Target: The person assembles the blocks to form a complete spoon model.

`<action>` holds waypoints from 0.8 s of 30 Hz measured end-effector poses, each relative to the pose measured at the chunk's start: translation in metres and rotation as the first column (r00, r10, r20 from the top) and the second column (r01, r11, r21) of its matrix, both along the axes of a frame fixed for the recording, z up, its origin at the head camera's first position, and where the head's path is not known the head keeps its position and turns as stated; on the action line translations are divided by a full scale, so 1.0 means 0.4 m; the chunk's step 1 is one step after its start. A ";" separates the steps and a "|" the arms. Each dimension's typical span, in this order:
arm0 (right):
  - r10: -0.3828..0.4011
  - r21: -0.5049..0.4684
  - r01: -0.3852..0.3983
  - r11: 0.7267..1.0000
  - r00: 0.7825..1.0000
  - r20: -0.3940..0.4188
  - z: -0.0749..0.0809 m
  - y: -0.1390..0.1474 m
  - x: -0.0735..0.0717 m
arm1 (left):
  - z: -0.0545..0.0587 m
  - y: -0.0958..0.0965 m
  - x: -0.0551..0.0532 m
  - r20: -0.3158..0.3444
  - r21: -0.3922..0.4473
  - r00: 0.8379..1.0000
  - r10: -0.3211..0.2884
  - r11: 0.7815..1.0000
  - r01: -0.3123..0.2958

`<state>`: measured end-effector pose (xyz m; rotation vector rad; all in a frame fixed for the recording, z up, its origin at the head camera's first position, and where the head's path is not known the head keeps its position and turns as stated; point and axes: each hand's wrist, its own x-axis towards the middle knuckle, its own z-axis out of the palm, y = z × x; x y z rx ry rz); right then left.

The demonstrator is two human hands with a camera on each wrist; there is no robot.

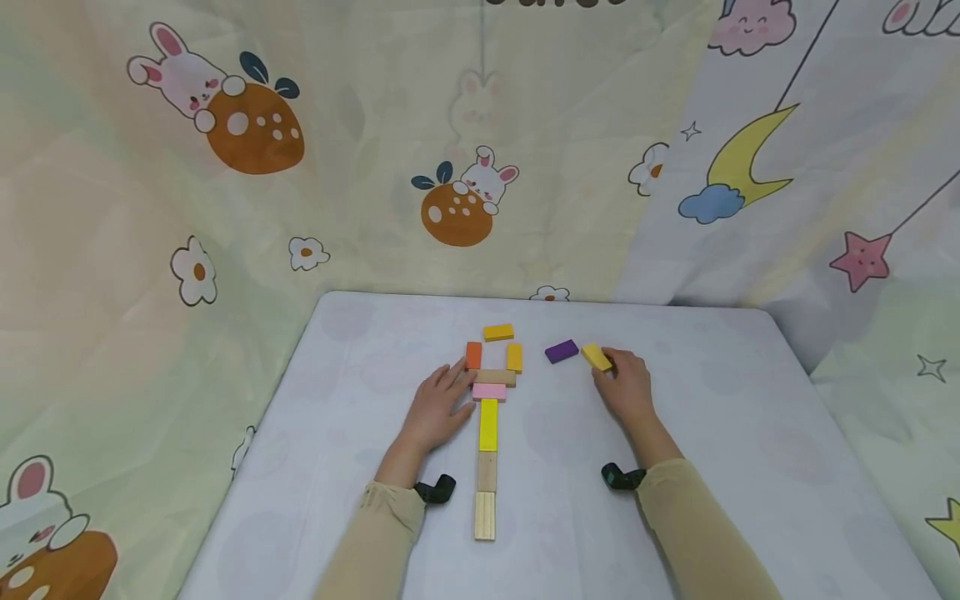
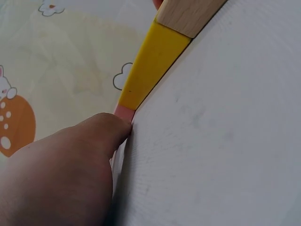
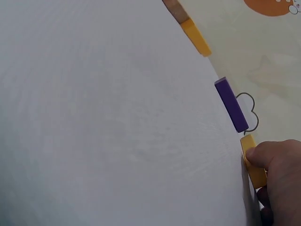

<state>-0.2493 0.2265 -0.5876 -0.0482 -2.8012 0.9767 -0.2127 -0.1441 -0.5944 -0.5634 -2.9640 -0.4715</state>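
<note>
Near the right of the block layout, my right hand pinches a yellow block between thumb and fingers, as the right wrist view also shows. A purple block lies just left of it. My left hand rests by the layout's left side, fingers extended. Its fingertips are right at the orange block and the wooden crosspiece block. The thumb reaches toward the pink block; in the left wrist view it overlaps the pink block.
Below the pink block, a bright yellow block and wooden blocks form a straight column toward me. Two orange-yellow blocks lie at the layout's top and right. A patterned cloth hangs behind the white table.
</note>
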 end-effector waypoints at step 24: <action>0.081 -0.195 -0.059 0.979 0.991 0.104 0.062 -0.097 0.010 | 0.006 0.010 0.002 0.003 -0.050 0.999 0.037 0.998 -0.037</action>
